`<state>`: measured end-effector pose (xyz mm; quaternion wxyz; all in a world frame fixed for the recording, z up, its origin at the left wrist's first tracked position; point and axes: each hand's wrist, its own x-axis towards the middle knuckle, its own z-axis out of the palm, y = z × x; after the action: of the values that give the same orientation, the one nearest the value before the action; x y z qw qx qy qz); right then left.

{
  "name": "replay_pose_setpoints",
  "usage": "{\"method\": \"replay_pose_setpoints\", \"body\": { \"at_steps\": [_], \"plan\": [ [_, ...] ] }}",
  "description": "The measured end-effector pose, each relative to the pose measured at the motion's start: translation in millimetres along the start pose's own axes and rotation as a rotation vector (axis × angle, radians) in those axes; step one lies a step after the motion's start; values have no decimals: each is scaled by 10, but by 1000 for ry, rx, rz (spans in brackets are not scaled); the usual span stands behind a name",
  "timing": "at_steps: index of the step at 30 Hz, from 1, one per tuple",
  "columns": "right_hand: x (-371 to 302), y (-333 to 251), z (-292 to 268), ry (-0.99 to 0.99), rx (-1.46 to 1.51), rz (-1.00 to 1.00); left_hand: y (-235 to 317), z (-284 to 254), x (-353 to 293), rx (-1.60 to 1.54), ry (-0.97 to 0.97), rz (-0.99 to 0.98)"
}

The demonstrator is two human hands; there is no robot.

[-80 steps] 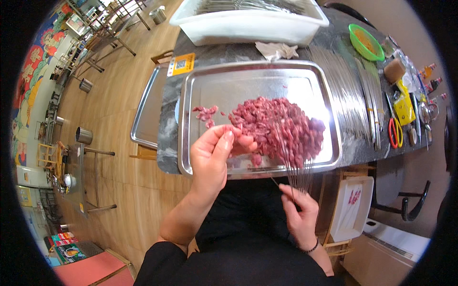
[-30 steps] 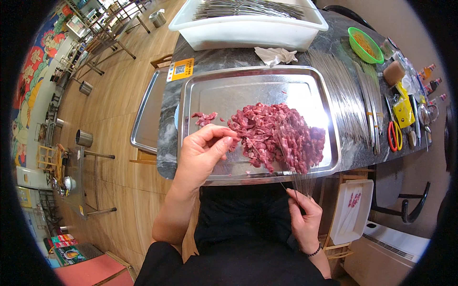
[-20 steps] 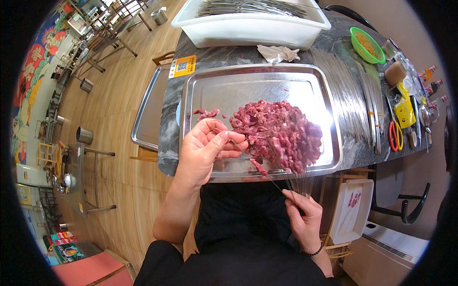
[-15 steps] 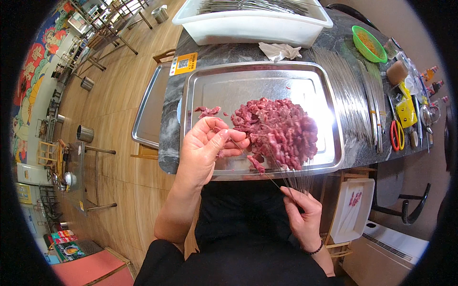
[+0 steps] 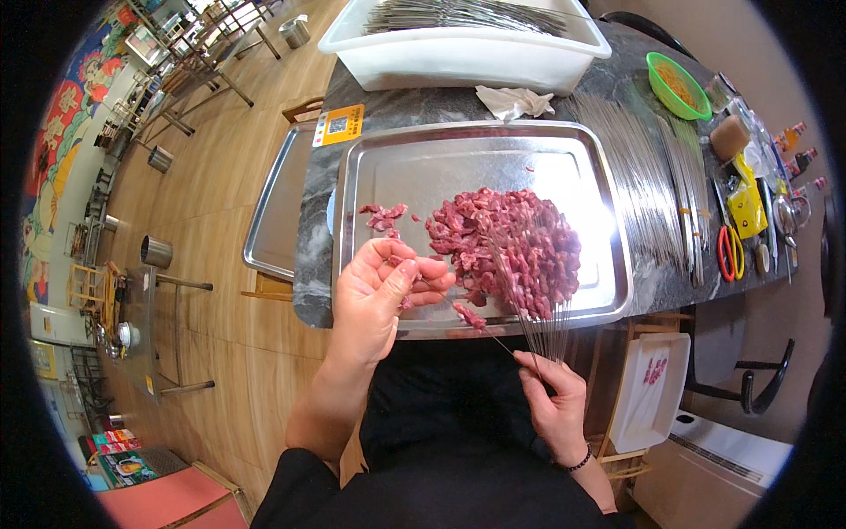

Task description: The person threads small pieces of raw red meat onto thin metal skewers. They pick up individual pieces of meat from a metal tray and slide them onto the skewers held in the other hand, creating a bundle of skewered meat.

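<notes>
A heap of raw red meat pieces lies on a shallow metal tray, with a few loose bits to its left. My right hand is closed round a fanned bundle of thin metal skewers, whose tips reach over the heap. One skewer slants left from that hand, carrying a small piece of meat. Near this skewer's tip, my left hand pinches thumb against fingers. A bit of red meat shows under its curled fingers; the tip itself is hard to make out.
Behind the tray stands a white tub of skewers, beside crumpled tissue. Rows of skewers, red-and-yellow scissors and a green bowl lie right. A white tray with meat sits lower right; another metal tray is left.
My left hand has come slightly nearer to me along the slanting skewer. The meat piece on that skewer sits a little lower in view. My right hand keeps its hold on the bundle.
</notes>
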<state>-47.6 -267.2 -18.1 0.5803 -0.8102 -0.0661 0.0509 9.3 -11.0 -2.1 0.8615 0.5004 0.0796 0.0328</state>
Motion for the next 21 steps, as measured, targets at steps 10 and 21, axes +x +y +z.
{"method": "replay_pose_setpoints", "body": {
  "at_steps": [10,21],
  "plan": [
    [36,-32,45,-9,-11,-17,69,50,-73,-78,-84,-12],
    [73,-144,57,-27,25,-37,209,22,-95,138,-112,34]
  ]
}}
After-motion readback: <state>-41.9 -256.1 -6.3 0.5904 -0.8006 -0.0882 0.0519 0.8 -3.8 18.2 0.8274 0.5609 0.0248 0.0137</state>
